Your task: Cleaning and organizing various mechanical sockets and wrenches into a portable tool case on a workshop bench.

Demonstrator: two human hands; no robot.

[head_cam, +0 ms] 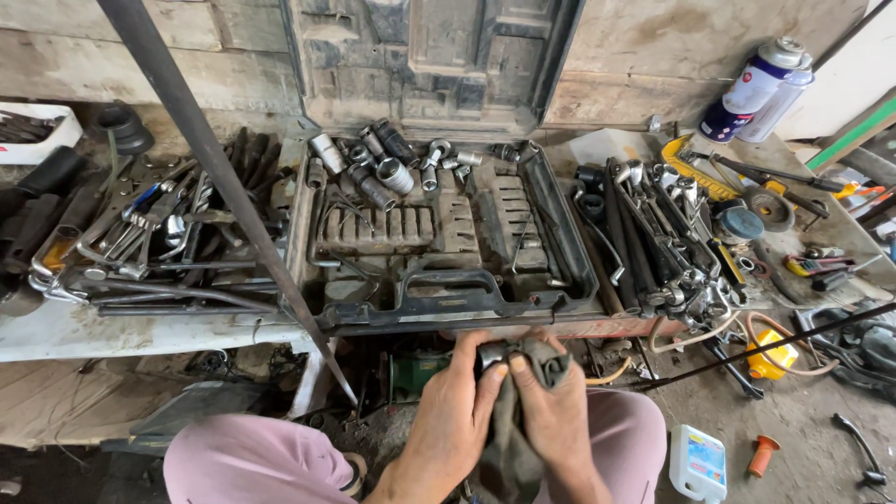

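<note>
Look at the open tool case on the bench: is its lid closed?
No. The tool case lies open with its lid standing upright behind it, and loose sockets show in the tray.

Head camera, looking steeply down and forward from above the seated person's lap.

There is one view only, so no second view overlaps it. It sits close over the left hand (455,417) and right hand (553,417) at the bottom centre, with the knees in pink trousers (247,459) filling the lower edge. Facing ahead, it takes in the open tool case (448,245) dead centre, its raised lid (425,61) against the far wall at the top. The wide lens bends the bench (103,329) away to the left and the floor (803,411) to the right. A dark slanted bar (219,177) crosses the left half, nearer the lens than the bench.
</note>
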